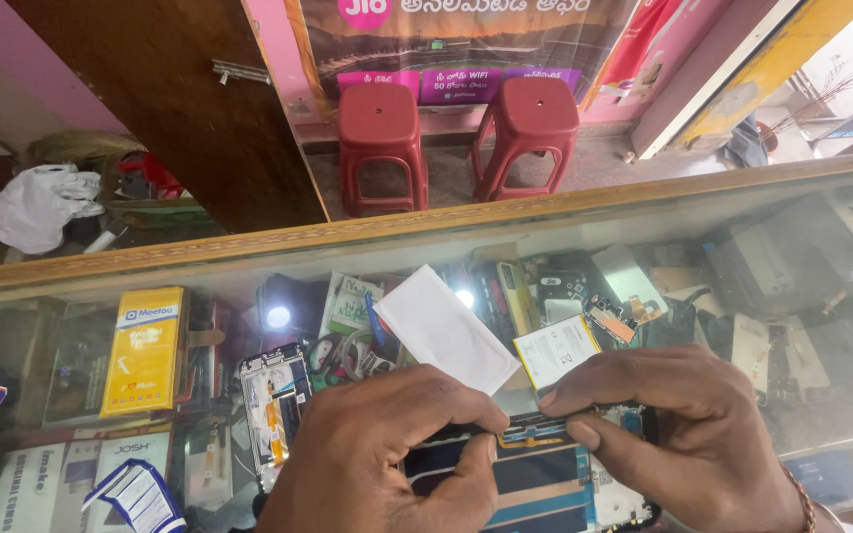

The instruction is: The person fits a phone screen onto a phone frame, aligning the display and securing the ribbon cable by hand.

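An opened phone with its back cover off lies on the glass counter top, its dark inner boards and blue plate showing. My left hand rests on its left side, thumb pressed on the upper edge. My right hand pinches a thin part at the phone's top edge between thumb and forefinger. A white rectangular sheet and a small white battery with a yellow edge lie just beyond the phone.
Another stripped phone frame lies to the left. A yellow box, white cartons and loose phone parts show under the glass. Two red plastic stools stand on the floor beyond the counter's wooden edge.
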